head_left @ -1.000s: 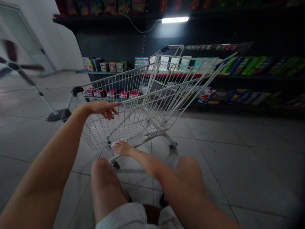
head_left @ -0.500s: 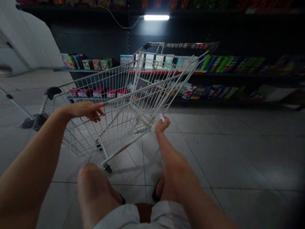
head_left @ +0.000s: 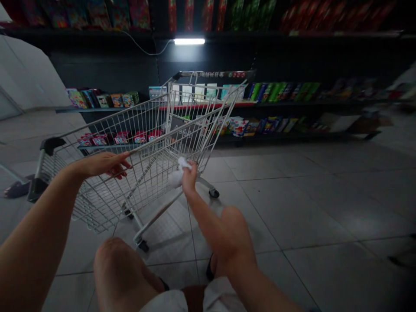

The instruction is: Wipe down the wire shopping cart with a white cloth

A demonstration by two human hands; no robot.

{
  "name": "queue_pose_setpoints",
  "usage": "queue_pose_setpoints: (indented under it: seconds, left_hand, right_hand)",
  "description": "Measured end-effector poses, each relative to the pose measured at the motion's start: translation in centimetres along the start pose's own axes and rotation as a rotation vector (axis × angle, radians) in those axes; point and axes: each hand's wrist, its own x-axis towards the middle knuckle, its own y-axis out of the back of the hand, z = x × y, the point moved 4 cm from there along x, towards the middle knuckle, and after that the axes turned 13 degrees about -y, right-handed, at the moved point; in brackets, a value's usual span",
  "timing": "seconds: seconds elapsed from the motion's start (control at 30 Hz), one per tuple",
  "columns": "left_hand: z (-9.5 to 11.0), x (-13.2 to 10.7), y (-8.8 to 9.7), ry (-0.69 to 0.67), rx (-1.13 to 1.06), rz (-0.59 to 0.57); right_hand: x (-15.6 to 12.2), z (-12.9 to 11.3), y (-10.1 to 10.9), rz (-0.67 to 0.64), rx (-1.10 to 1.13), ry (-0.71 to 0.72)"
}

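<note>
A white wire shopping cart (head_left: pixel 107 203) stands on the floor in front of me, its black handle grip (head_left: pixel 52 145) at the left. My left hand (head_left: pixel 104 164) is curled over the cart's upper side rail. My right hand (head_left: pixel 189 177) grips a crumpled white cloth (head_left: pixel 177 173), pressing it against the wires of the cart's side. Both my bare knees (head_left: pixel 120 273) show at the bottom of the view, below the cart. The basket holds nothing that I can see.
Dark store shelves (head_left: pixel 260 106) with colourful packaged goods run along the back, lit by a strip lamp (head_left: pixel 189 41). The floor is grey tile (head_left: pixel 292 203). A dark floor-fan base (head_left: pixel 17 189) lies at the far left, close to the cart's handle end.
My right hand has carried the cloth up from the cart's lower frame to its side wires. The cart and shelves have shifted left in view, and the fan's blades have left the frame.
</note>
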Motion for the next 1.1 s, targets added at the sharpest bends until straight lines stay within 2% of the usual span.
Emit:
queue_pose_setpoints:
  seconds: [0.1,0.17,0.2,0.27,0.33,0.37,0.4,0.47,0.53,0.57,0.63,0.7,0.73,0.8,0.83,0.9,1.0,1.07,1.1]
  left_hand:
    - [0.1,-0.1,-0.3,-0.008,-0.024,-0.007]
    - [0.2,-0.2,-0.6,-0.022,-0.064,-0.011]
    - [0.2,-0.3,-0.7,-0.027,-0.079,-0.011]
    - [0.3,-0.4,-0.8,-0.037,-0.089,-0.003]
    - [0.3,-0.5,-0.9,-0.047,-0.080,0.009]
    - [0.3,-0.6,-0.9,-0.052,-0.075,0.017]
    - [0.3,-0.6,-0.9,-0.055,-0.072,0.024]
    - [0.3,-0.7,-0.9,-0.064,-0.077,0.038]
    - [0.3,-1.0,-1.0,-0.069,-0.084,0.045]
    - [0.3,-1.1,-1.0,-0.068,-0.088,0.044]
    - [0.3,-1.4,-1.1,-0.063,-0.075,0.043]
    - [0.3,-1.7,-1.1,-0.064,-0.051,0.045]
    - [0.3,-1.8,-1.1,-0.068,-0.040,0.043]
    - [0.1,-1.9,-1.1,-0.077,-0.029,0.029]
    - [-0.1,-2.0,-1.1,-0.079,-0.027,0.021]
    - [-0.4,-2.0,-1.2,-0.080,-0.014,0.013]
    - [-0.8,-1.9,-1.2,-0.084,-0.006,0.021]
    - [-1.1,-2.0,-1.1,-0.099,-0.012,0.028]
    - [-1.2,-2.1,-1.0,-0.112,-0.016,0.029]
  right_hand:
    - [7.5,-0.2,3.2,0.322,0.094,-0.181]
    - [10.6,-1.5,3.4,0.376,0.089,-0.171]
    - [10.9,-2.2,2.8,0.366,0.067,-0.152]
    - [8.7,-3.0,0.9,0.331,0.033,-0.131]
    - [3.6,-2.6,-1.0,0.287,0.060,-0.122]
    - [0.8,-2.1,-1.7,0.237,0.065,-0.097]
    - [-1.9,-1.6,-2.3,0.132,0.058,-0.039]
    - [-5.4,0.1,-2.2,0.034,0.059,0.017]
    - [-5.3,1.8,-0.5,0.024,0.058,0.022]
    - [-3.7,2.6,0.8,0.060,0.067,-0.002]
    - [1.9,4.0,3.8,0.193,0.113,-0.076]
    - [8.5,4.9,7.0,0.480,0.235,-0.192]
    - [11.5,4.9,7.8,0.558,0.271,-0.193]
    - [15.6,4.6,7.7,0.603,0.309,-0.221]
    - [16.1,4.3,6.7,0.594,0.302,-0.221]
    - [13.8,3.6,3.7,0.546,0.250,-0.199]
    - [5.1,4.2,-1.3,0.427,0.166,-0.160]
    - [0.0,5.8,-2.9,0.278,0.171,-0.134]
    - [-1.4,6.8,-2.8,0.218,0.181,-0.119]
